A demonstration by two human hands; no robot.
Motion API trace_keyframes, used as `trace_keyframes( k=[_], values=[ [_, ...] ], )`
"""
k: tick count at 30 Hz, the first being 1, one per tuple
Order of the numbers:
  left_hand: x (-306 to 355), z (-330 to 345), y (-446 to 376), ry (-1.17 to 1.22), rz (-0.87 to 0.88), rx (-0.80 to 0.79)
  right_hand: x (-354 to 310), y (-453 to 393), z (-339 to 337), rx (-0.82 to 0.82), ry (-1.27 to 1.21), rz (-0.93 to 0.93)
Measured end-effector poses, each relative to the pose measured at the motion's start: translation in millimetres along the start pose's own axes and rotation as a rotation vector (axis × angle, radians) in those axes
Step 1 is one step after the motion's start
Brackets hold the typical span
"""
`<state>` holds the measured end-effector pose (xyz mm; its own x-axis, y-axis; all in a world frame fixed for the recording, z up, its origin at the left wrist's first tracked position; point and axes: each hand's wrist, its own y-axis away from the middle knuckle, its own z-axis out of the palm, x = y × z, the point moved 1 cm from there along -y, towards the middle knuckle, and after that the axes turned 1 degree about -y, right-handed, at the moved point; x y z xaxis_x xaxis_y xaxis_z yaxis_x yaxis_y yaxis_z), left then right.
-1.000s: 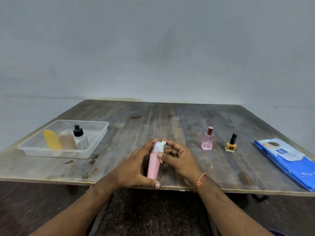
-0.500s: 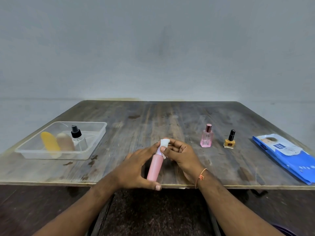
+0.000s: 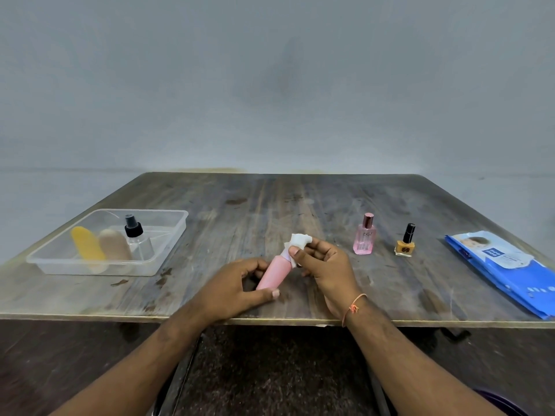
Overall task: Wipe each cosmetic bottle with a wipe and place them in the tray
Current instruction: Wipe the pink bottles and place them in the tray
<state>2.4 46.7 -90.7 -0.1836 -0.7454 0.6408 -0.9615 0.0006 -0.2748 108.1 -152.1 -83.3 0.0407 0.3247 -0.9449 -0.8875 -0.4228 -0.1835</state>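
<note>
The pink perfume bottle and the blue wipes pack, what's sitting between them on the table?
In the head view, one thing: the yellow nail polish bottle, upright, between the pink perfume bottle and the blue wipes pack, touching neither.

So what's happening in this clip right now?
A person is cleaning cosmetic bottles at a wooden table. The left hand holds a pink bottle by its base, tilted, while the right hand pinches a white wipe round its top. Three bottles already lie in the clear tray; a pink perfume bottle and a yellow nail polish stand waiting beside a blue wipes pack.
</note>
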Motion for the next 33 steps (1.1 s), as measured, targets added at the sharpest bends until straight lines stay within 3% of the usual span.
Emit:
trace_keyframes(
  k=[5, 10, 16, 22, 33],
  values=[
    [0, -2, -1, -0.050, 0.020, -0.051, -1, 0, -2, -0.024, 0.027, 0.007],
    [-18, 9, -8, -0.304, 0.051, -0.099, 3, 2, 5, -0.124, -0.026, 0.079],
    [-23, 13, -17, -0.264, -0.040, -0.059, 17, 2, 11, -0.190, 0.567, -0.117],
    [-22, 15, -22, -0.255, -0.100, -0.033, 16, 2, 13, -0.132, 0.569, -0.137],
    [-20, 14, -17, -0.292, -0.023, -0.006, 13, 4, 13, -0.124, 0.600, -0.142]
  ],
)
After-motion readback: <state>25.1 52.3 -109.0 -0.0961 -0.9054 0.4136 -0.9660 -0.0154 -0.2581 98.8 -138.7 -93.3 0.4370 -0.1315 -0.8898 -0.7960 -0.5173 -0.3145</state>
